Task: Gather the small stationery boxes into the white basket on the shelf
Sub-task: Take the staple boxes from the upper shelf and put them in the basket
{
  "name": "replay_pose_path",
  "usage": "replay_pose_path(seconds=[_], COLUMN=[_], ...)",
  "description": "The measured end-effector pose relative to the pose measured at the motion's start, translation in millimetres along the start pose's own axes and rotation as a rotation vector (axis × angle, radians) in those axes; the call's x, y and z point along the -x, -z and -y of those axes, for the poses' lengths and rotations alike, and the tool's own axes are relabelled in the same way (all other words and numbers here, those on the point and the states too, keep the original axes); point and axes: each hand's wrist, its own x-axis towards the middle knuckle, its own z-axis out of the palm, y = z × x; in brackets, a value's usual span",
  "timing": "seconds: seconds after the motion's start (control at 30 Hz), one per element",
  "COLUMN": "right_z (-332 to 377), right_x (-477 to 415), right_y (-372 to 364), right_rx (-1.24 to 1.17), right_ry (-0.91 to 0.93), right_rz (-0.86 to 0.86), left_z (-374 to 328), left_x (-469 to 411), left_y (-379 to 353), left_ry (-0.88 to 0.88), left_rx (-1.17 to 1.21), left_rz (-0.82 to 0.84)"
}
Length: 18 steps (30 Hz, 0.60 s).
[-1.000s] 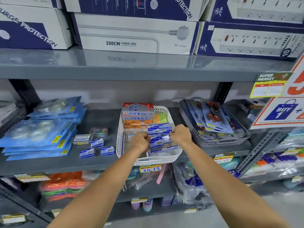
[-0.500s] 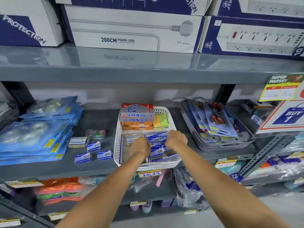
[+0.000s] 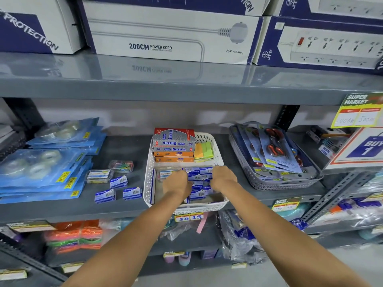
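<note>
A person's left hand (image 3: 178,184) and right hand (image 3: 222,179) reach into a white basket (image 3: 148,179) of perforated, lattice-patterned plastic on a smooth grey metal shelf (image 3: 124,146). Between the two hands lies a cluster of small stationery boxes (image 3: 199,172), blue-and-white cardboard rectangles, some flat and some on edge. The fingers of both hands bend downward among these boxes with the boxes touching them on the inner side; the tips are hidden behind the knuckles, so whether they clasp a box or merely press against it cannot be told.

Three more loose boxes (image 3: 105,195) of the same kind sit on the shelf just left of the basket, apart from both hands. Behind them are two clear plastic cases (image 3: 121,165) (one holding coloured paper clips) and glossy blue tape packs (image 3: 41,168). At the basket's back stand stacked Softek cartons (image 3: 174,141) and pastel sticky notes (image 3: 204,150). A grey woven-look basket (image 3: 269,185) with carded scissors sits to the right.

Compared with a second earlier, both hands remain inside the basket and have drawn slightly closer together; the three loose boxes have not moved.
</note>
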Motion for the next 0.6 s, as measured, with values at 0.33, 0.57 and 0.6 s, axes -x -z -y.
replay_pose_path(seconds=[0.33,0.57,0.6], right_z=[-13.3,-14.1,-13.2], right_x=[13.0,8.8,7.9], right_y=[6.9,-0.4,-1.2], right_rx=[0.243,0.334,0.337], right_ry=[0.352,0.355,0.348], right_rz=[0.051,-0.032,-0.037], left_z=[6.2,7.2,7.1], left_x=[7.8,8.0,8.0], left_y=[5.0,4.5,4.7], left_ry=[-0.28,-0.284,-0.284], left_rx=[-0.212,-0.213,-0.213], left_rz=[0.05,0.075,0.077])
